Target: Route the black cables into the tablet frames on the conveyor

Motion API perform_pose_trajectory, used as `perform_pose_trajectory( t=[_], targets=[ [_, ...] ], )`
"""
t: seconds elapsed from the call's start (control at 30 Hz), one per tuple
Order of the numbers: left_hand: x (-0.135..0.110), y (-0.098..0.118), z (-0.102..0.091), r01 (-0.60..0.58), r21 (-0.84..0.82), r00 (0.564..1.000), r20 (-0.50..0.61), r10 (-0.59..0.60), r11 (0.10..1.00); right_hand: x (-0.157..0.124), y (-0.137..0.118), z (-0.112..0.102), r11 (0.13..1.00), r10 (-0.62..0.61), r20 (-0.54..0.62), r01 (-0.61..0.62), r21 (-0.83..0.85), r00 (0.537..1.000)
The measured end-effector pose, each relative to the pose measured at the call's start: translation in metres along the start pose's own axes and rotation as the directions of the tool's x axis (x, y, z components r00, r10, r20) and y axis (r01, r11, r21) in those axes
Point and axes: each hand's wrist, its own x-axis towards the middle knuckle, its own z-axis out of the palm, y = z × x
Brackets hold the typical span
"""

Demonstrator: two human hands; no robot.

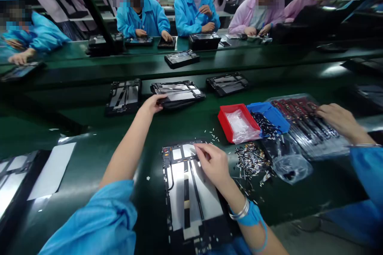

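My left hand [153,104] reaches far forward and its fingers close on the near edge of a black tablet frame [178,92] lying on the green belt. My right hand [213,162] rests on the top of another open tablet chassis [191,191] right in front of me, fingers pinched together over its upper edge; what they pinch is too small to see. Small white bits lie scattered just above that chassis.
A red tray [223,118] with a plastic bag, a blue tray [277,117], a pile of small metal parts [251,160] and a clear bag [291,165] lie to the right. A co-worker's hand [339,120] rests on packaged strips. More frames [124,96] [227,83] lie on the belt; people sit opposite.
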Motion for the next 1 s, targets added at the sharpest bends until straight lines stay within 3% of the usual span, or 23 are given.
perform_pose_trajectory(
  t=[0.07, 0.13, 0.2, 0.23, 0.27, 0.33, 0.4, 0.47, 0.53, 0.57, 0.63, 0.67, 0.7, 0.77, 0.87, 0.93, 1.0],
  targets=[
    [-0.034, -0.003, 0.009, -0.006, -0.080, 0.995, 0.099, 0.014, 0.997, 0.011, 0.002, 0.000, 0.930, 0.260, 0.071, -0.269, 0.250, 0.963],
    [-0.076, -0.014, 0.018, -0.019, -0.158, 0.982, 0.180, 0.048, 0.987, 0.028, 0.004, 0.000, 0.718, 0.471, 0.221, -0.516, 0.467, 0.854],
    [-0.121, -0.032, 0.024, -0.035, -0.223, 0.970, 0.228, 0.087, 0.974, 0.044, 0.003, 0.002, 0.527, 0.559, 0.341, -0.641, 0.558, 0.756],
    [-0.142, -0.043, 0.025, -0.032, -0.239, 0.964, 0.249, 0.093, 0.970, 0.050, 0.002, 0.004, 0.488, 0.572, 0.349, -0.650, 0.582, 0.742],
    [-0.162, -0.055, 0.023, -0.029, -0.244, 0.958, 0.269, 0.097, 0.969, 0.054, 0.000, 0.007, 0.485, 0.568, 0.334, -0.634, 0.603, 0.752],
    [-0.195, -0.080, 0.014, -0.035, -0.201, 0.935, 0.339, 0.103, 0.979, 0.055, -0.006, 0.010, 0.554, 0.514, 0.245, -0.536, 0.637, 0.822],
    [-0.217, -0.105, -0.003, -0.052, -0.088, 0.882, 0.463, 0.087, 0.995, 0.047, -0.013, 0.008, 0.645, 0.423, 0.173, -0.430, 0.632, 0.889],
    [-0.229, -0.128, -0.026, -0.086, 0.024, 0.830, 0.555, 0.058, 0.996, 0.034, -0.018, -0.001, 0.707, 0.356, 0.162, -0.378, 0.597, 0.920],
    [-0.236, -0.148, -0.046, -0.138, -0.009, 0.893, 0.431, 0.128, 0.990, 0.019, -0.020, -0.014, 0.727, 0.344, 0.208, -0.400, 0.557, 0.916],
    [-0.239, -0.156, -0.052, -0.185, -0.091, 0.939, 0.278, 0.204, 0.978, 0.010, -0.019, -0.020, 0.729, 0.348, 0.237, -0.421, 0.541, 0.907],
    [-0.247, -0.169, -0.054, -0.311, -0.275, 0.950, -0.054, 0.308, 0.910, -0.008, -0.017, -0.030, 0.733, 0.346, 0.299, -0.455, 0.505, 0.889],
    [-0.251, -0.174, -0.050, -0.337, -0.337, 0.941, -0.152, 0.302, 0.879, -0.016, -0.016, -0.033, 0.746, 0.334, 0.322, -0.457, 0.484, 0.886],
    [-0.256, -0.179, -0.043, -0.320, -0.375, 0.945, -0.189, 0.267, 0.870, -0.024, -0.015, -0.036, 0.772, 0.307, 0.337, -0.440, 0.458, 0.890],
    [-0.265, -0.187, -0.029, -0.199, -0.377, 0.977, -0.147, 0.154, 0.904, -0.036, -0.015, -0.041, 0.856, 0.226, 0.361, -0.361, 0.369, 0.905],
    [-0.276, -0.197, -0.018, -0.085, -0.287, 0.986, -0.161, 0.040, 0.954, -0.049, -0.019, -0.047, 0.976, 0.128, 0.406, -0.187, 0.110, 0.905],
    [-0.279, -0.201, -0.018, -0.050, -0.231, 0.980, -0.197, 0.004, 0.972, -0.054, -0.021, -0.051, 0.987, 0.140, 0.440, -0.089, -0.134, 0.887],
    [-0.277, -0.201, -0.019, 0.007, -0.185, 0.984, -0.172, -0.039, 0.983, -0.060, -0.021, -0.051, 0.929, 0.171, 0.436, 0.003, -0.369, 0.884]
  ],
)
